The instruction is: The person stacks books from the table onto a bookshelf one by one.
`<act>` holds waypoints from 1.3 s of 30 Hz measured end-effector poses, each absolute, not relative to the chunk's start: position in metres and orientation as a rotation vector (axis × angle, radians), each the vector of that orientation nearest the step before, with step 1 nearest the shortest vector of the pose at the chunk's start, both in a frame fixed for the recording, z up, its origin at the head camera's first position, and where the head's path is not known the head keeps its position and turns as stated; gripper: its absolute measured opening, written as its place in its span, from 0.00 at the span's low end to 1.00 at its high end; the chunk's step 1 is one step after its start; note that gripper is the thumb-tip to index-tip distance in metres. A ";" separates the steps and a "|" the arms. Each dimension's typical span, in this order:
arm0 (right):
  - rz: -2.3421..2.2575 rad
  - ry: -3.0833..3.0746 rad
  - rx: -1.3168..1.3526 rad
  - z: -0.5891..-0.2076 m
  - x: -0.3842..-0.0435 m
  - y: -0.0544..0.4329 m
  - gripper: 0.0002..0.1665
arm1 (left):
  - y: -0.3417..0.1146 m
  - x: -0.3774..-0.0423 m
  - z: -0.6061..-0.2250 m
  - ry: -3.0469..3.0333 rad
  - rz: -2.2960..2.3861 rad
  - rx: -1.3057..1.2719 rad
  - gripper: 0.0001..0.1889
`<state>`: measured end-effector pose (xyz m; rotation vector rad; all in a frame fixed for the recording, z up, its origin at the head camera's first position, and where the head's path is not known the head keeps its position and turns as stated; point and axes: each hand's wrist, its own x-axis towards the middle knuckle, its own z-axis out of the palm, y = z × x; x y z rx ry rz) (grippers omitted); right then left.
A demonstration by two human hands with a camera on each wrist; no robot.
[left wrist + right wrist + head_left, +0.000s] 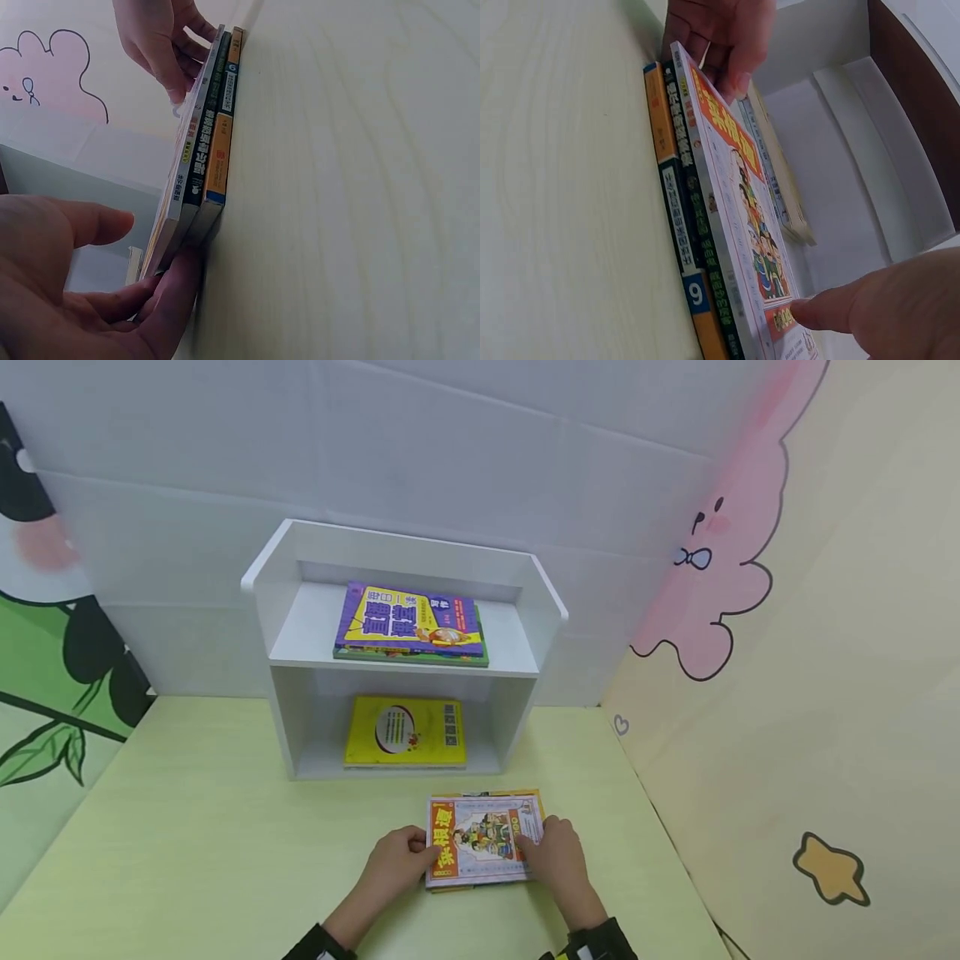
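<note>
On the table in front of me lies a stack of books [487, 839], topped by a thin one with a pale cover, red-orange title panels and a cartoon picture. Three spines show in the wrist views, the lowest an orange and dark one [694, 292] marked 9. My left hand [397, 860] holds the stack's left end, its fingers curled against the edge and the thumb by the cover. At the opposite end, my right hand [558, 860] grips the stack with its thumb on the top cover. Its fingers are partly hidden in the right wrist view.
A white two-level shelf [405, 668] stands behind the stack. Its upper level bears a purple book [412, 618] on a green one [450, 660]; a yellow book [405, 731] lies on the lower level. A decorated wall [787, 735] borders the table on the right.
</note>
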<state>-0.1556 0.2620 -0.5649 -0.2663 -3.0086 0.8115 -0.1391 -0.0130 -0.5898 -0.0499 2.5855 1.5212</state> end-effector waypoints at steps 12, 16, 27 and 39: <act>1.225 -2.937 -0.160 -0.566 -0.150 0.245 0.26 | -0.038 -0.142 -0.598 2.436 1.733 -0.204 0.19; 1.393 -2.897 -0.149 -0.563 -0.151 0.244 0.25 | -0.051 -0.139 -0.596 2.289 1.841 -0.269 0.21; 1.759 -2.723 -0.172 -0.553 -0.155 0.233 0.20 | -0.081 -0.130 -0.583 2.229 1.906 -0.312 0.23; 1.963 -2.663 -0.077 -0.543 -0.185 0.206 0.22 | -0.119 -0.147 -0.567 2.265 1.880 -0.258 0.25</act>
